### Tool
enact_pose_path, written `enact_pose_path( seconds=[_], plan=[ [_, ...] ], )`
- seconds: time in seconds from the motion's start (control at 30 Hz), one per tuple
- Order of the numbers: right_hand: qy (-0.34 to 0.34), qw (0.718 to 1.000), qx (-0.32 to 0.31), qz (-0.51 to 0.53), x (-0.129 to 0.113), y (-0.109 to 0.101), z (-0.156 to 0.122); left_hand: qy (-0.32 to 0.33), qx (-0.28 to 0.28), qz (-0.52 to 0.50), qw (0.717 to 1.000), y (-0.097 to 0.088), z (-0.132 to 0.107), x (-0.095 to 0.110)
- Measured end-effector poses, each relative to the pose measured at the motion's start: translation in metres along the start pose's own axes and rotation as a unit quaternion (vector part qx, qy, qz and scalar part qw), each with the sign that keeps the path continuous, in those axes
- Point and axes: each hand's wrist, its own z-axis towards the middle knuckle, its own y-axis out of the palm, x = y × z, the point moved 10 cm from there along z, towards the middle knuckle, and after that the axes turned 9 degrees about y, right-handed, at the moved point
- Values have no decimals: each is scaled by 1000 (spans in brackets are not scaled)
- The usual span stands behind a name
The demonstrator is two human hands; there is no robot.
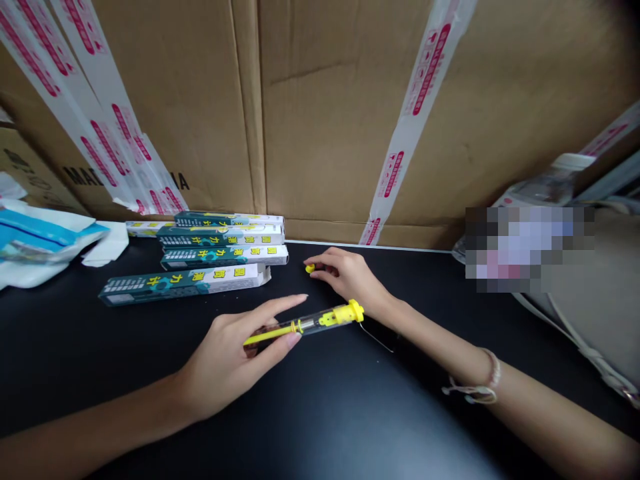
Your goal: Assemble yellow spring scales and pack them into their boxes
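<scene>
Left hand: the left hand (235, 360) is near and in the middle. It holds one end of the clear tube, and one finger sticks out straight.
Clear tube: the clear tube (310, 323) has yellow parts. It lies low over the black table (325, 427) and points right and far.
Right hand: the right hand (350, 277) is farther away, fingers curled down. Its tips touch the little yellow piece (311, 268); I cannot tell if it grips it.
Boxes: long green and white boxes (200, 257) lie in a pile, far left.
Wall: big cardboard boxes (325, 120) stand behind.
</scene>
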Motion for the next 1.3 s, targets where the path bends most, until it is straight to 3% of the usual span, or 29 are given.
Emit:
enact_pose_path(
  seconds=[0.23, 0.5, 0.87, 1.3],
  plan=[
    [88, 989, 38, 113, 16, -33, -37, 41, 15, -26, 999, 1, -3, 4],
    [170, 956, 56, 234, 8, -51, -97, 39, 32, -34, 998, -2, -1, 5],
    [180, 943, 65, 274, 2, -44, -107, 44, 37, -17, 998, -4, -1, 6],
    [173, 949, 82, 250, 4, -45, -116, 54, 29, -13, 998, -5, -3, 9]
  ],
)
